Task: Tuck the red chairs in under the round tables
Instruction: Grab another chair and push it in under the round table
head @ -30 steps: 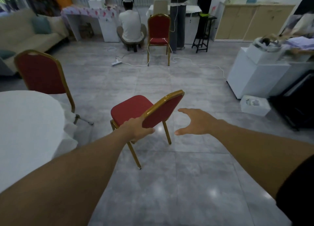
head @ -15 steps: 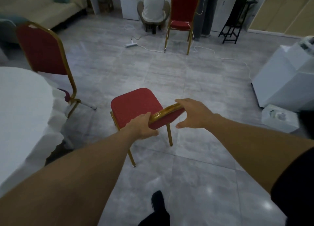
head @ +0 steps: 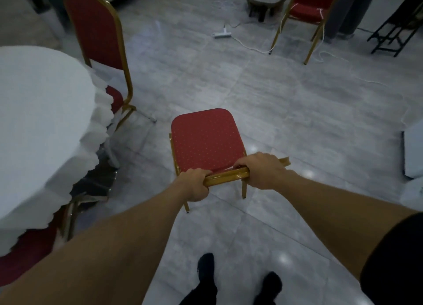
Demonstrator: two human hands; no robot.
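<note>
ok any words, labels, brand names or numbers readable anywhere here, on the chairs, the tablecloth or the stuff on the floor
None can be read.
Red padded gold-framed chair held by both hands: only a dot pattern, no label.
White ruffled tablecloth: plain.
White power strip on the grey tiled floor: too small and blurred to show any marking.
White box at the right edge: no print visible.

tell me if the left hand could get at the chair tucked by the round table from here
Probably not without letting go: the left hand grips the near chair's backrest, and the tucked chair stands well beyond, past the round table.
</note>
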